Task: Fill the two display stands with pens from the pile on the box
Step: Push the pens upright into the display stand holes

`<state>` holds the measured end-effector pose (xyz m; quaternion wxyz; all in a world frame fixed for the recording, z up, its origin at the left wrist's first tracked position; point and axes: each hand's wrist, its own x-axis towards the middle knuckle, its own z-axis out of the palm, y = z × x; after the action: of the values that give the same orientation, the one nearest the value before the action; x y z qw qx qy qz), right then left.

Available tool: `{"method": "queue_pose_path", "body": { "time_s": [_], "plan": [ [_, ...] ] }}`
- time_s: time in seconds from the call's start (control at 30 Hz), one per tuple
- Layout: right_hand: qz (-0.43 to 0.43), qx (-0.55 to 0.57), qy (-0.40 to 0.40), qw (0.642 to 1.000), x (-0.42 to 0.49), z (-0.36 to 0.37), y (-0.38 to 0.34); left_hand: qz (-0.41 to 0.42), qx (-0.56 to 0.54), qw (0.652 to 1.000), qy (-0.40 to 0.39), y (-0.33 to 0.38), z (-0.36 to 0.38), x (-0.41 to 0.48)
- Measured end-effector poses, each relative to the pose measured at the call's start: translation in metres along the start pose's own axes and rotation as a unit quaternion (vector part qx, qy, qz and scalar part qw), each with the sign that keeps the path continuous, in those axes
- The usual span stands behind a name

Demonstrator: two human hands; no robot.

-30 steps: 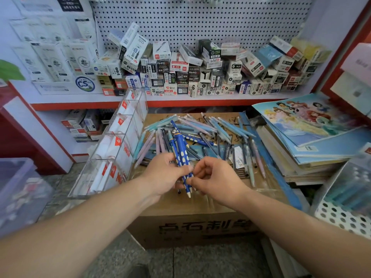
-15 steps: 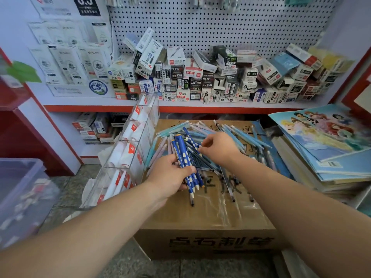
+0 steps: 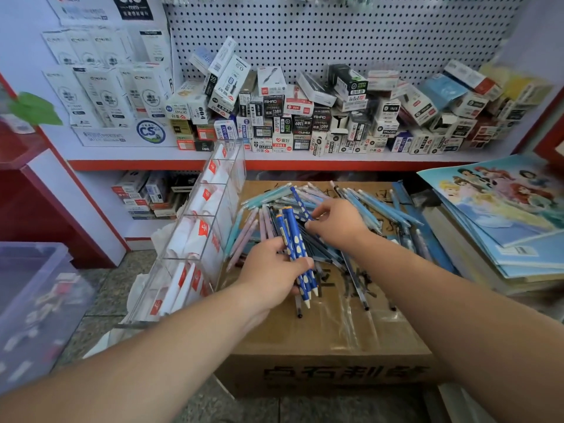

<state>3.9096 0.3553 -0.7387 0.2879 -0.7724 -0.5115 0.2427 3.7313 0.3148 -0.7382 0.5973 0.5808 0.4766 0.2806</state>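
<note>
A pile of pens (image 3: 360,203), light blue, pink and dark, lies on a brown cardboard box (image 3: 329,340). My left hand (image 3: 271,271) grips a bundle of dark blue pens with pale dots (image 3: 294,245), tips pointing toward me. My right hand (image 3: 337,222) reaches into the pile just beyond the bundle, its fingers curled on another dotted blue pen (image 3: 297,198). A clear acrylic display stand (image 3: 198,239) with several compartments and red-and-white labels leans against the box's left side. I cannot make out a second stand.
Behind the box, a red-edged shelf (image 3: 274,163) carries many small pen boxes under a pegboard. A stack of picture books (image 3: 500,215) lies at the right. At the left on the floor stands a translucent plastic bin (image 3: 33,300).
My right hand has left the bundle and reached forward into the pile, closing on a dotted blue pen. My left hand keeps hold of the blue bundle. The camera has moved closer.
</note>
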Motion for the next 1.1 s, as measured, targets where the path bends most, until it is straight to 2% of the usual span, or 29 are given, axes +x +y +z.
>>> {"method": "queue_pose_path", "body": {
  "time_s": [0.13, 0.27, 0.37, 0.57, 0.73, 0.87, 1.0, 1.1],
  "plan": [
    [-0.025, -0.029, -0.059, 0.997, -0.043, -0.025, 0.012, 0.014, -0.007, 1.0, -0.012, 0.015, 0.009, -0.003],
    [0.031, 0.013, -0.11, 0.993, -0.097, -0.056, 0.024, 0.016, 0.005, 0.999, -0.046, 0.025, 0.025, -0.012],
    [0.069, 0.051, -0.093, 0.992, -0.139, -0.083, 0.033, 0.014, 0.02, 0.995, -0.095, 0.03, 0.047, -0.026],
    [0.096, 0.032, 0.023, 0.995, -0.209, -0.145, 0.064, 0.032, 0.013, 0.984, -0.177, 0.044, 0.12, -0.052],
    [0.11, 0.033, 0.141, 0.983, -0.264, -0.204, 0.097, 0.045, 0.021, 0.971, -0.234, 0.055, 0.188, -0.076],
    [0.156, 0.093, 0.255, 0.95, -0.318, -0.241, 0.124, 0.066, 0.032, 0.956, -0.284, 0.059, 0.239, -0.099],
    [0.19, 0.044, 0.387, 0.901, -0.374, -0.255, 0.156, 0.073, 0.039, 0.929, -0.36, 0.059, 0.291, -0.126],
    [0.201, 0.034, 0.42, 0.884, -0.409, -0.249, 0.181, 0.09, 0.06, 0.912, -0.395, 0.049, 0.32, -0.143]
  ]
}}
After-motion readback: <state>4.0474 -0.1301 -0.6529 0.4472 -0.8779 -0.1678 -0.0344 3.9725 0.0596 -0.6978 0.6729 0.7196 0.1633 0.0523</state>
